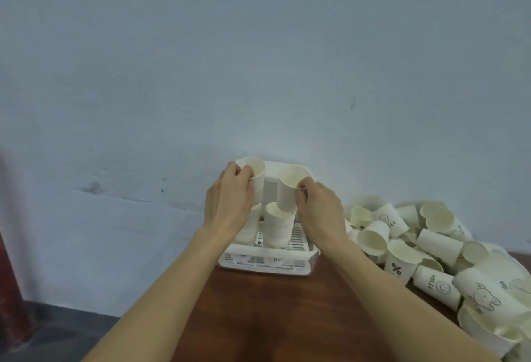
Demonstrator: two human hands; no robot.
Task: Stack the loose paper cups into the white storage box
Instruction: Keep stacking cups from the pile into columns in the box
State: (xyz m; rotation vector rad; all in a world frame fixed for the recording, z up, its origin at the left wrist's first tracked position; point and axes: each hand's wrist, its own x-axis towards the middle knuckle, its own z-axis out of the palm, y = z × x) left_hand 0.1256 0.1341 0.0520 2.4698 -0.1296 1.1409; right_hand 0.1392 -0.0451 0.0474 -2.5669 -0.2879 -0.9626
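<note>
Holding one paper cup in each hand, I am above the white storage box on the table. My left hand grips the left cup, my right hand pinches the right cup over the stack. I should keep each cup straight and push gently. Many loose cups wait at the right.

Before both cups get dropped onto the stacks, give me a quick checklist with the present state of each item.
1. Left hand grips its cup: ok.
2. Right hand pinches the rim of its cup: ok.
3. Right cup sits over the stack, mouth up: ok.
4. Left cup lined up with a stack: cannot tell, the hand hides it.
5. White storage box sits flat on the table: ok.
6. Loose cups remain to the right: ok.
</note>
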